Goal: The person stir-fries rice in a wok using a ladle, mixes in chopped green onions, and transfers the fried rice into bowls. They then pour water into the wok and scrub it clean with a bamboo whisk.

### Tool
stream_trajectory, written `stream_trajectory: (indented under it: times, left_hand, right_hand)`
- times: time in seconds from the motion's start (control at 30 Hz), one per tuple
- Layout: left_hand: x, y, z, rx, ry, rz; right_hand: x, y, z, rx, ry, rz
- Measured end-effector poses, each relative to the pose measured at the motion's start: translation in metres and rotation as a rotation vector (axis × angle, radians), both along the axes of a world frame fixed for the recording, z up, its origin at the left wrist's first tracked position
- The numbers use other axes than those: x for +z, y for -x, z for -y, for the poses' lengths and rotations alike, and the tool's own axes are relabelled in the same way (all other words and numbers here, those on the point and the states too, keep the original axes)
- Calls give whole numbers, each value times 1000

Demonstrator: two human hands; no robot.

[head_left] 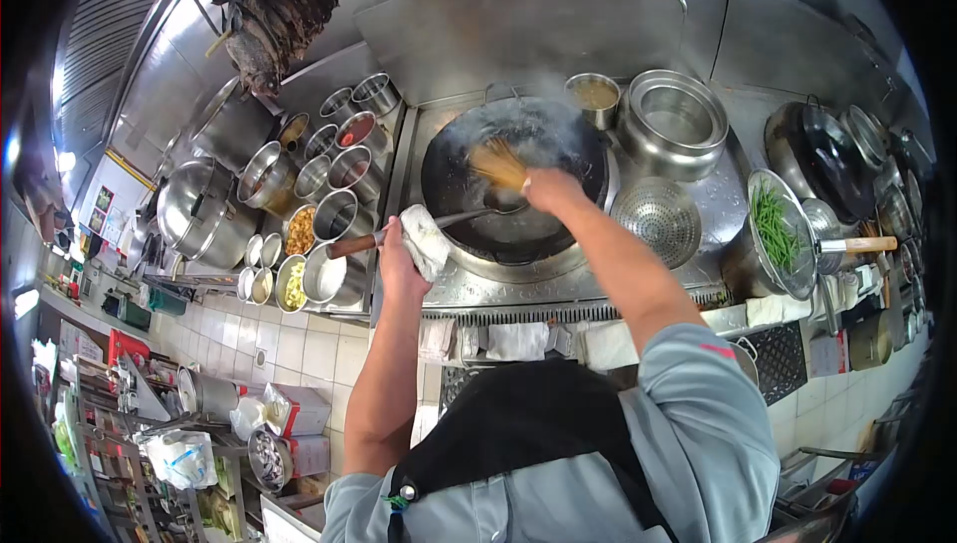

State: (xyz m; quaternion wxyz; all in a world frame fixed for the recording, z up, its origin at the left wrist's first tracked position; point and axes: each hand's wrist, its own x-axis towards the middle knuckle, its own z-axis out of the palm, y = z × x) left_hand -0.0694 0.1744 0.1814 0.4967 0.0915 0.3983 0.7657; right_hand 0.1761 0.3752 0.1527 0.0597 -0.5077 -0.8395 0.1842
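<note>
A large black wok [449,169] sits on the steel range, with steam rising from it. My right hand [546,189] is closed on a bamboo brush [498,162], whose bristles are inside the wok. My left hand [397,256] is closed around a folded white cloth [426,242] and a ladle [354,245] with a wooden handle. The ladle's metal shaft reaches over the wok's rim, and its bowl lies inside near the brush.
Steel containers [351,166] of ingredients stand left. A pot [674,124], a perforated strainer [656,222] and a small pot of liquid [595,94] are right of the wok. Green vegetables [775,229] sit in a strainer farther right. Dark dried items [289,9] hang upper left.
</note>
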Motion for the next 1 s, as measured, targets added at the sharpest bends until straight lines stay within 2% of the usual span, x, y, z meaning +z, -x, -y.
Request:
stream_trajectory:
  times: [0.1,0.13,0.23,0.27,0.3,0.37,0.47,0.5,0.57,0.63,0.67,0.73,0.8,0.83,0.9,0.93,1.0]
  left_hand:
    - [0,-2,23,19,-26,-170]
    - [8,-10,31,12,-9,-245]
    - [-12,-12,31,100,3,-362]
    - [-10,-13,34,120,12,-353]
    - [-8,-15,33,138,21,-394]
    - [-2,-26,33,38,-33,-465]
    - [0,-40,33,61,-36,-755]
    - [1,-37,30,54,-43,-799]
    - [-2,-30,33,28,-39,-890]
    - [11,-31,37,-14,-46,-1020]
    - [11,-31,38,-5,-49,-1053]
    - [7,-25,36,-1,-22,-1079]
    - [15,-34,28,4,7,-760]
    - [21,-37,25,26,25,-595]
    - [30,-28,27,-19,97,-568]
    - [24,-13,36,-69,127,-676]
    - [14,19,49,-187,150,-895]
  right_hand:
    - [8,-20,-3,3,-62,7]
    - [62,-39,37,-5,253,-191]
    - [65,-57,71,38,587,-207]
    - [36,-62,43,151,488,-195]
    - [45,-71,25,149,405,-17]
    - [28,-79,0,239,-174,146]
    - [65,-61,61,91,-49,125]
    - [91,-66,78,150,350,-43]
    - [71,-69,61,148,493,95]
    - [26,-83,-5,369,-36,293]
    - [60,-81,6,282,-118,369]
    - [82,-61,30,99,-216,314]
    - [74,-44,53,8,-352,218]
    - [73,-40,56,52,-129,104]
    - [62,-24,65,162,357,-110]
    - [46,-17,63,63,432,-148]
    - [37,-14,64,69,335,-85]
